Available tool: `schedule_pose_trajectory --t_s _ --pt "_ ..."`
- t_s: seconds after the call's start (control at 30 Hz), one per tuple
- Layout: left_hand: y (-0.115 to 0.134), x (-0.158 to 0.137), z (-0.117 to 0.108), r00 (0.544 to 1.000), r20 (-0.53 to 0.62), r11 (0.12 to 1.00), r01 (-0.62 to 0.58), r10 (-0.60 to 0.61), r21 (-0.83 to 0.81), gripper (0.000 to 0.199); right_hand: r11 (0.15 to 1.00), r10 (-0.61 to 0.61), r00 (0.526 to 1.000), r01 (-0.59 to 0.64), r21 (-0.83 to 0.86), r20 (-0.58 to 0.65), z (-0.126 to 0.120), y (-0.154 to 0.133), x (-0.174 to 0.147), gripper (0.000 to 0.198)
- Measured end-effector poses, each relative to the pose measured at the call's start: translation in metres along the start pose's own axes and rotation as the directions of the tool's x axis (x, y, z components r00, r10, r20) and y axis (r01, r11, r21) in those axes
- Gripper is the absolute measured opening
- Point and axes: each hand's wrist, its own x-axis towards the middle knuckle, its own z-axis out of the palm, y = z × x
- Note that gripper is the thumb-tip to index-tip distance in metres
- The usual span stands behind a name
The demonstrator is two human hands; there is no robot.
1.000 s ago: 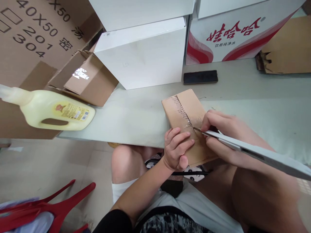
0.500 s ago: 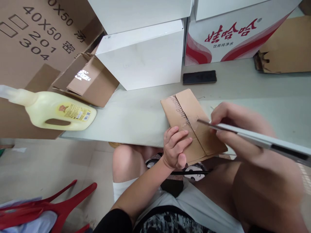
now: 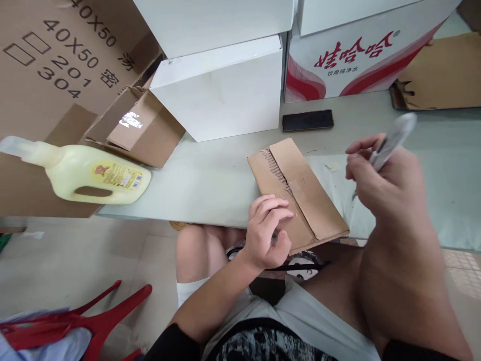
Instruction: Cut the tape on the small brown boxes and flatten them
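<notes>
A small flat cardboard box (image 3: 296, 195) lies at the table's near edge, its front end jutting past it. Down its top runs a seam with a ragged torn strip and bits of clear tape. My left hand (image 3: 266, 230) rests on the box's near left side, fingers loosely spread and thumb apart. To the right of the box, my right hand (image 3: 387, 175) is raised and closed round a utility knife (image 3: 394, 138). Its pale handle points up and away, and its thin tip shows below my fingers, apart from the box.
A black phone (image 3: 308, 121) lies beyond the box, before white boxes (image 3: 221, 95) and a red-and-white carton (image 3: 345, 65). To the left are a yellow bottle (image 3: 97, 175) and an opened carton (image 3: 154, 130). A cardboard piece (image 3: 443, 75) lies far right; a red chair (image 3: 108, 311) stands below left.
My right hand has drawn the knife off the box to the right and turned it, handle now upward. My left hand has loosened slightly and shifted a little left; the box hardly moved.
</notes>
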Motion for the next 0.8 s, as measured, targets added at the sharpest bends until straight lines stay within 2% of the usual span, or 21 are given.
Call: schedule_pose_trajectory --t_s 0.07,0.1,0.2,0.27,0.3,0.37,0.43,0.47,0.57,0.63,0.7,0.8 --pt "0.003 0.008 -0.005 1.0 0.01 0.999 0.012 -0.012 0.03 0.016 0.993 -0.108 0.987 0.112 -0.03 0.122 0.002 -0.002 -0.001 0.009" --pt "0.003 0.012 -0.007 1.0 0.013 0.999 0.022 -0.022 0.048 0.01 0.983 -0.174 0.964 0.183 -0.029 0.2 0.003 -0.003 -0.002 0.011" --pt "0.001 0.022 -0.01 0.997 0.017 0.992 0.074 -0.076 0.099 0.001 0.924 -0.359 0.842 0.381 0.027 0.403 0.007 -0.007 -0.005 0.017" --pt "-0.003 0.026 -0.011 0.992 0.015 0.982 0.118 -0.122 0.147 0.008 0.896 -0.401 0.776 0.444 0.031 0.487 0.009 -0.007 -0.005 0.02" --pt "-0.005 0.026 -0.01 0.989 0.02 0.975 0.144 -0.15 0.169 0.018 0.893 -0.39 0.766 0.449 0.009 0.511 0.009 -0.006 -0.005 0.024" --pt "-0.01 0.025 -0.008 0.971 0.048 0.958 0.22 -0.232 0.181 0.045 0.904 -0.325 0.785 0.422 -0.072 0.527 0.011 -0.001 -0.003 0.033" --pt "-0.014 0.021 -0.005 0.934 0.097 0.935 0.331 -0.344 0.124 0.066 0.922 -0.256 0.802 0.37 -0.113 0.539 0.012 0.005 -0.001 0.037" --pt "-0.016 0.019 -0.004 0.911 0.114 0.917 0.39 -0.397 0.078 0.071 0.934 -0.239 0.796 0.346 -0.094 0.556 0.013 0.008 0.001 0.037" --pt "-0.018 0.014 0.0 0.847 0.142 0.85 0.523 -0.512 -0.062 0.077 0.955 -0.249 0.753 0.296 0.024 0.609 0.014 0.014 0.004 0.038" --pt "-0.019 0.012 0.002 0.819 0.17 0.81 0.57 -0.548 -0.136 0.078 0.959 -0.255 0.743 0.278 0.061 0.618 0.014 0.015 0.005 0.037" --pt "-0.019 0.012 0.002 0.8 0.204 0.78 0.598 -0.565 -0.184 0.077 0.961 -0.252 0.745 0.27 0.067 0.618 0.014 0.014 0.005 0.036" --pt "-0.018 0.014 0.001 0.799 0.208 0.776 0.6 -0.565 -0.197 0.073 0.957 -0.261 0.755 0.282 0.061 0.602 0.014 0.011 0.005 0.036"
